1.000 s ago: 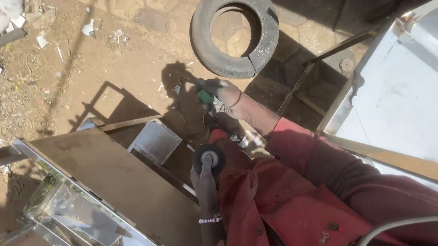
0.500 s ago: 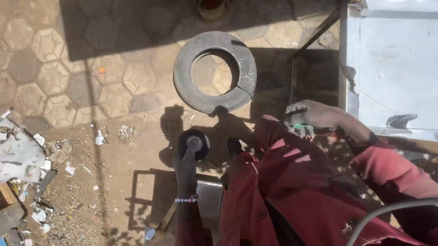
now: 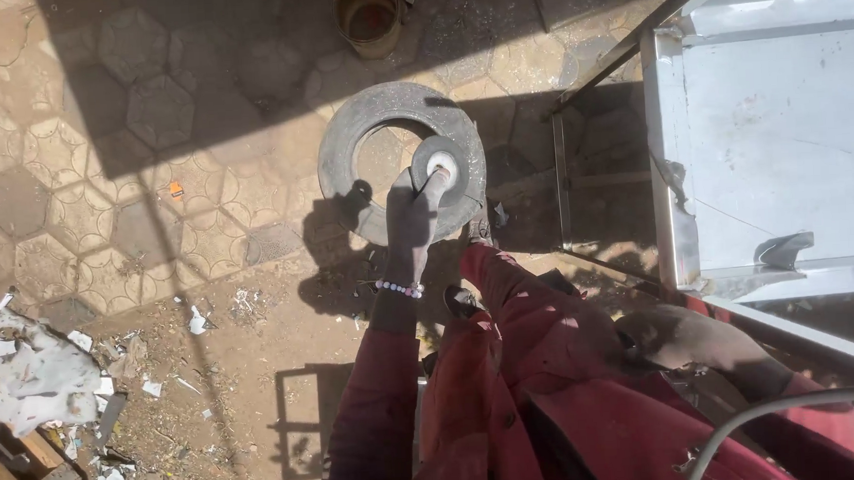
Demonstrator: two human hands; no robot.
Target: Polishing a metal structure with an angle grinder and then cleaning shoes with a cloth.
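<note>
Overhead, the left hand point(image 3: 414, 211) gripped a round grinding disc point(image 3: 438, 163) at frame centre, above the old tyre point(image 3: 398, 159); the right hand point(image 3: 680, 336), lower right, looked loosely closed, holding nothing visible.

The one camera is sitting on my head and looking almost straight down my front at the ground. My red sleeves and chest are filling the bottom of the view, very near the lens. My left hand point(image 3: 414, 211) is reaching out mid-frame, nearer than the tyre point(image 3: 398, 159) lying on the paved floor point(image 3: 100, 140) well below. The metal cabinet point(image 3: 782, 134) is running along the right edge. No second view is sharing this scene.
</note>
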